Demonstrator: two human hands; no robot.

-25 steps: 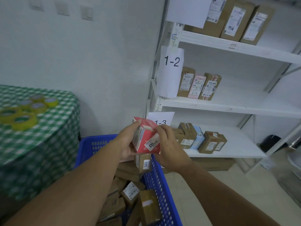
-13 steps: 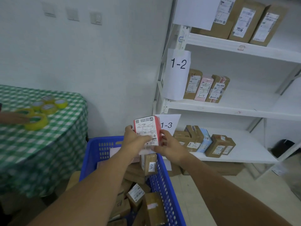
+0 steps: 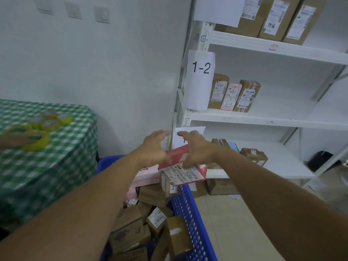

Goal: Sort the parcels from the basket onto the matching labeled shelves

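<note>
A red parcel [image 3: 178,157] with a white label, hand-marked "1-2", hangs tilted over the far end of the blue basket [image 3: 190,204]. It sits between the heels of my left hand [image 3: 153,147] and my right hand [image 3: 195,147]. Both hands have their fingers spread and lifted off it, and the thumbs touch its top. The basket holds several brown and pink parcels [image 3: 150,194]. The white shelf [image 3: 244,119] labelled "1-2" [image 3: 200,80] has three parcels standing on it. My right hand partly hides the paper label [image 3: 195,131] of the shelf below.
A table with a green checked cloth [image 3: 56,157] stands at left with several yellow tape rolls [image 3: 35,136]; another person's hand [image 3: 9,142] rests by them. The lower shelf holds several boxes [image 3: 254,156]. Brown parcels [image 3: 273,17] stand on the top shelf. A box [image 3: 220,185] lies on the floor.
The red parcel has tipped from upright to label-up and dropped a little. My fingers, curled round it before, have spread and come off it. The view has shifted slightly right.
</note>
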